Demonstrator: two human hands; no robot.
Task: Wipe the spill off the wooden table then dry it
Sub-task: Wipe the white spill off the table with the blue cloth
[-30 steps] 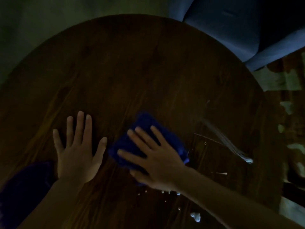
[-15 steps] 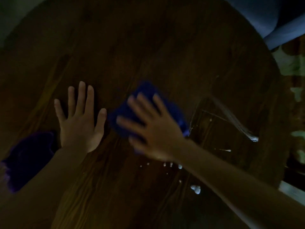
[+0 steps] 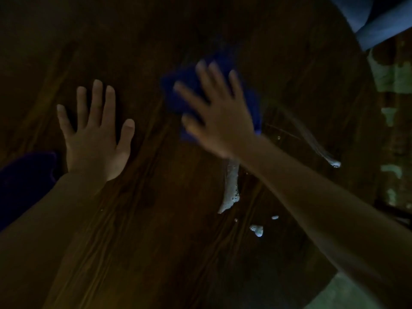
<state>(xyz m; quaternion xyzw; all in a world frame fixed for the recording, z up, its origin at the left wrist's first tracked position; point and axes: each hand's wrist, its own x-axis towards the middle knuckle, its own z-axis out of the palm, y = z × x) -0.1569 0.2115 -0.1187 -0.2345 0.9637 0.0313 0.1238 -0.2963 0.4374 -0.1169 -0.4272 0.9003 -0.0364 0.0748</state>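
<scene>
Dim room, round wooden table (image 3: 138, 230) | near: foamy streak (image 3: 230, 188) and droplets (image 3: 257, 230) unwiped, so draw next pass back over them | mid: left hand (image 3: 94, 134) flat, fingers spread, empty, bracing; purple cloth (image 3: 24, 175) beside, reserve for drying | far: right hand (image 3: 219, 117) splayed, pressing blue cloth (image 3: 189, 90), blurred.

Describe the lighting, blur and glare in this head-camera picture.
Head view: very dim overall; the right hand and blue cloth are smeared by motion blur; the left hand lies flat and sharp; foamy streak and droplets catch pale glare on the table.
</scene>
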